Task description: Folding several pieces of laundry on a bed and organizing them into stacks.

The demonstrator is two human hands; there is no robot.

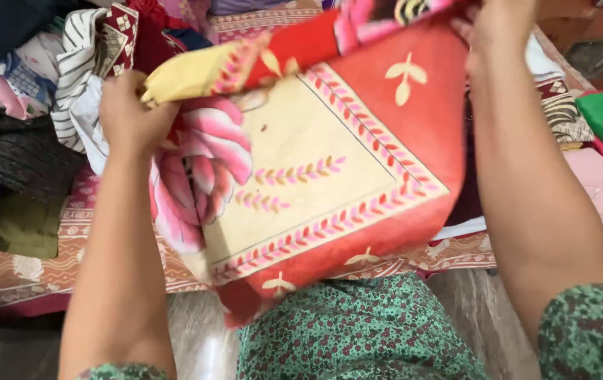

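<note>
We grip the red cloth (358, 176) aloft over the lap: left hand (129, 116) closed on its yellow corner, right hand (495, 28) pinching the top edge. The loose lower fold may slip or snag the clothes pile (41, 84) beside it.

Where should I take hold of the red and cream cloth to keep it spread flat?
Probably by its two upper corners, coming from above. The cloth hangs stretched between the left hand, which pinches the bunched yellow corner, and the right hand at the top red edge. Its lower edge droops free toward the lap, so holding the top corners likely lets its weight pull it flat.
</note>
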